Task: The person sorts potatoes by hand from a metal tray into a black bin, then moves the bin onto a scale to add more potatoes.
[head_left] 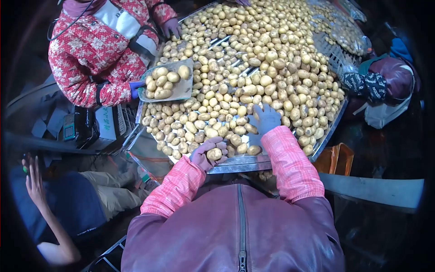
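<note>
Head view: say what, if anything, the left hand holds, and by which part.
A potato, cupped around its far and right sides by the left hand's fingers; its underside is hidden.

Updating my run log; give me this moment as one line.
left hand: holding potato | right hand: open at potato pile | scoop: holding several potatoes

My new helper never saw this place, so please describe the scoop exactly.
Find the metal-edged table of potatoes. At its left side in the picture, a co-worker in a red flowered jacket holds the scoop. It alone is a shallow pan, carrying its own small heap.
</note>
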`<state>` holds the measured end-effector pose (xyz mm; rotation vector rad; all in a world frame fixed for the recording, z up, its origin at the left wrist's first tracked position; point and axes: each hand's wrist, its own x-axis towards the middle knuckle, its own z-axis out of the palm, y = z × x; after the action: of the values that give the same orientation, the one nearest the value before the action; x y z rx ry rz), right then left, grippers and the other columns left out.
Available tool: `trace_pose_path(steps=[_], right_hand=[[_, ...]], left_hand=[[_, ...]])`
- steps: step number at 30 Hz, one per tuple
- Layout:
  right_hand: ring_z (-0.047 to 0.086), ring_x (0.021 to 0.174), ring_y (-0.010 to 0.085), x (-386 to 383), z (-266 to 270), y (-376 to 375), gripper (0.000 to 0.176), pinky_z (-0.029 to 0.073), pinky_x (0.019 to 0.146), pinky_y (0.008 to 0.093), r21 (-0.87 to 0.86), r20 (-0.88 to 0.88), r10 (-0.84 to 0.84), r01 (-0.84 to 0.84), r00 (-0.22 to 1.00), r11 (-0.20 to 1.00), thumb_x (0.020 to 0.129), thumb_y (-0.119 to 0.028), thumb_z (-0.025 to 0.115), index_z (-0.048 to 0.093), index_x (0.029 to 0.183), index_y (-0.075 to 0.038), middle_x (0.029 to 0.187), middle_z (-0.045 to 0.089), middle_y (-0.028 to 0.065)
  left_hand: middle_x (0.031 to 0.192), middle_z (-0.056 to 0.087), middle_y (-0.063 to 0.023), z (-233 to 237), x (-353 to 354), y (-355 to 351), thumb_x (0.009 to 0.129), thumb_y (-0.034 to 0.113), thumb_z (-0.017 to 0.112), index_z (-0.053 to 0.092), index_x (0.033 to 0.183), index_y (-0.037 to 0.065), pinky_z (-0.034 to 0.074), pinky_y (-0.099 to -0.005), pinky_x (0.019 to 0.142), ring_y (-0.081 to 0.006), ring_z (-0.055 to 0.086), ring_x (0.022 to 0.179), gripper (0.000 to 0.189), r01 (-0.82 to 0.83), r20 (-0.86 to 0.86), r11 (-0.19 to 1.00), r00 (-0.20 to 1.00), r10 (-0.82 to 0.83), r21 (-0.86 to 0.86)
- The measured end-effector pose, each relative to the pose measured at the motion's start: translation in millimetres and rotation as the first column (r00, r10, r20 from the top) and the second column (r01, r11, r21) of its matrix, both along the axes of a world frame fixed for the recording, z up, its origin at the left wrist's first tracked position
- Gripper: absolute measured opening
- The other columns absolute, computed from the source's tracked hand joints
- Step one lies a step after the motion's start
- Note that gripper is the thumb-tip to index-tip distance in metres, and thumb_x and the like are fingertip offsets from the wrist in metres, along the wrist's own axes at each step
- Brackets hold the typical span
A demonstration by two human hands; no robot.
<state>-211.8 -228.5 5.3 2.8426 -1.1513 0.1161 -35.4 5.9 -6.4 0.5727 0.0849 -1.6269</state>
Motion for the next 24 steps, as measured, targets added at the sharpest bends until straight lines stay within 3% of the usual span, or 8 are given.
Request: trace_pose_path(steps=[6, 8, 9, 16, 18, 19, 22, 24], right_hand=[[0.058, 0.106, 0.0283, -17.3, -17.1, -2.1, 0.051, 0.049, 0.087, 0.0375, 0.550, 0.398, -0.184, -0.073, 0.899, 0.832, 0.077, -0.017, 0.069, 0.055, 0.127, -0.020, 0.121, 0.054, 0.0131], [0.060, 0.105, 0.0261, -19.5, -2.3, 18.0, 0.049, 0.051, 0.086, 0.0350, 0.780, 0.625, -0.504, -0.453, 0.596, 0.431, 0.082, -0.019, 0.068, 0.054, 0.128, -0.011, 0.128, 0.054, 0.0139], [0.062, 0.094, 0.0200, -20.5, 8.2, 26.5, 0.042, 0.053, 0.075, 0.0336, 0.820, 0.496, -0.690, -0.545, 0.527, 0.174, 0.090, -0.028, 0.063, 0.055, 0.124, -0.005, 0.121, 0.060, 0.0126], [0.061, 0.075, 0.0138, 5.0, 32.7, 70.1, 0.056, 0.046, 0.055, 0.0240, 0.823, 0.236, -0.841, -0.560, 0.487, -0.093, 0.091, -0.058, 0.053, 0.059, 0.112, -0.006, 0.094, 0.066, 0.0087], [0.063, 0.086, 0.0172, 20.1, 60.3, 78.8, 0.061, 0.051, 0.067, 0.0286, 0.847, 0.337, -0.742, -0.531, 0.580, -0.030, 0.090, -0.058, 0.055, 0.059, 0.115, -0.003, 0.101, 0.065, 0.0095], [0.063, 0.094, 0.0212, 27.9, 54.6, 85.8, 0.058, 0.051, 0.076, 0.0320, 0.834, 0.531, -0.549, -0.511, 0.646, 0.208, 0.090, -0.055, 0.058, 0.059, 0.117, -0.003, 0.106, 0.064, 0.0110], [0.060, 0.107, 0.0287, 39.3, 57.9, 80.3, 0.053, 0.048, 0.092, 0.0374, 0.704, 0.625, -0.171, -0.456, 0.762, 0.544, 0.087, -0.046, 0.065, 0.059, 0.121, -0.006, 0.114, 0.063, 0.0143], [0.057, 0.114, 0.0351, 48.8, 51.0, 53.7, 0.046, 0.045, 0.097, 0.0419, 0.511, 0.631, -0.051, -0.365, 0.774, 0.778, 0.082, -0.029, 0.071, 0.059, 0.122, -0.011, 0.119, 0.061, 0.0186]], left_hand=[[0.109, 0.065, -0.0153, -1.3, -1.9, 1.3, 0.090, 0.012, 0.055, 0.049, 0.131, 0.002, 0.054, -0.0480, 0.084, -0.0325, 0.065, 0.099, 0.043, 0.026, 0.018, 0.998, 1.000, -0.026, -0.048], [0.110, 0.064, -0.0152, -7.9, -1.2, 0.6, 0.089, 0.012, 0.055, 0.045, 0.134, 0.001, 0.055, -0.0477, 0.086, -0.0312, 0.064, 0.102, 0.047, 0.077, -0.046, 0.984, 0.995, -0.086, -0.159], [0.108, 0.064, -0.0163, -8.3, -0.4, 1.9, 0.091, 0.015, 0.055, 0.044, 0.135, 0.000, 0.055, -0.0467, 0.084, -0.0320, 0.065, 0.099, 0.048, 0.088, -0.005, 0.991, 0.996, -0.089, -0.098], [0.115, 0.062, -0.0222, -26.1, 2.5, 0.3, 0.097, 0.039, 0.049, 0.039, 0.139, 0.000, 0.056, -0.0474, 0.080, -0.0349, 0.068, 0.089, 0.058, 0.128, -0.084, 0.973, 0.986, -0.146, -0.191], [0.120, 0.061, -0.0233, -8.1, 1.8, -2.6, 0.094, 0.052, 0.048, 0.037, 0.140, 0.000, 0.057, -0.0485, 0.079, -0.0372, 0.067, 0.091, 0.070, 0.166, -0.090, 0.971, 0.979, -0.183, -0.170], [0.124, 0.058, -0.0232, 3.3, 2.3, -5.5, 0.090, 0.060, 0.049, 0.036, 0.142, 0.001, 0.056, -0.0484, 0.080, -0.0397, 0.067, 0.093, 0.079, 0.206, -0.045, 0.955, 0.974, -0.221, -0.215], [0.133, 0.050, -0.0266, 18.0, -4.9, -12.3, 0.089, 0.064, 0.045, 0.036, 0.145, 0.009, 0.058, -0.0512, 0.071, -0.0431, 0.066, 0.095, 0.078, -0.069, -0.289, 0.982, 0.950, 0.118, 0.175], [0.132, 0.049, -0.0302, -7.5, 14.1, -5.1, 0.090, 0.063, 0.045, 0.037, 0.144, 0.008, 0.059, -0.0547, 0.065, -0.0472, 0.064, 0.096, 0.077, 0.113, -0.366, 0.954, 0.906, -0.213, -0.277]])
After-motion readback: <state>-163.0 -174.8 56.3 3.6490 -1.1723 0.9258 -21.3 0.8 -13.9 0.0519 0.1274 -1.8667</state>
